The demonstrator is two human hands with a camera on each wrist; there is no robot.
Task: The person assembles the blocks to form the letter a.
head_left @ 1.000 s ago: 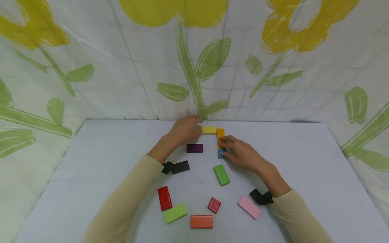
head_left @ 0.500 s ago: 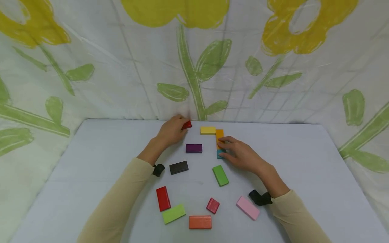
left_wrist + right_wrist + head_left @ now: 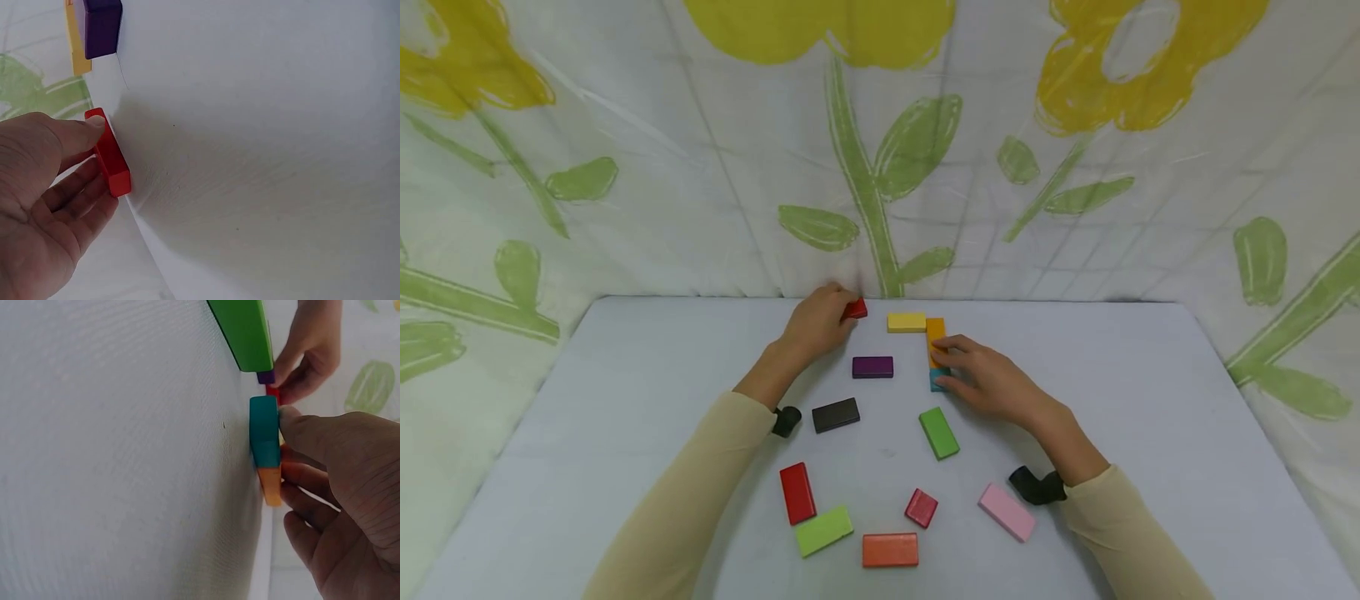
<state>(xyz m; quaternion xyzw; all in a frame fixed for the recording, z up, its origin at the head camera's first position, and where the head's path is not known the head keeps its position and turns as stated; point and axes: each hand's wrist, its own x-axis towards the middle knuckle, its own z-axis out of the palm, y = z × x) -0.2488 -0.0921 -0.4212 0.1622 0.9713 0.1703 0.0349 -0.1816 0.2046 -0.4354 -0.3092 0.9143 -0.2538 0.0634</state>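
At the far edge of the table, my left hand [image 3: 820, 321] pinches a red block [image 3: 111, 152] between thumb and fingers. To its right, a yellow block [image 3: 907, 322] lies with its right end by the far end of an orange block [image 3: 936, 332]. A teal block [image 3: 265, 431] continues the orange one toward me. My right hand [image 3: 988, 379] lies over these two, thumb at the teal block and loosely bent fingers at the orange one. A purple block [image 3: 872, 367] lies between the hands, just nearer than the yellow block.
Nearer me lie a black block [image 3: 836, 415], a green block [image 3: 938, 433], another red block [image 3: 797, 493], a lime block [image 3: 824, 531], a small crimson block [image 3: 921, 508], an orange-red block [image 3: 890, 550] and a pink block [image 3: 1007, 512]. A flowered curtain [image 3: 737, 208] hangs behind the table.
My left hand has moved left, away from the yellow block, and the red block in its fingers has come into sight. My right hand has stayed at the orange and teal blocks.
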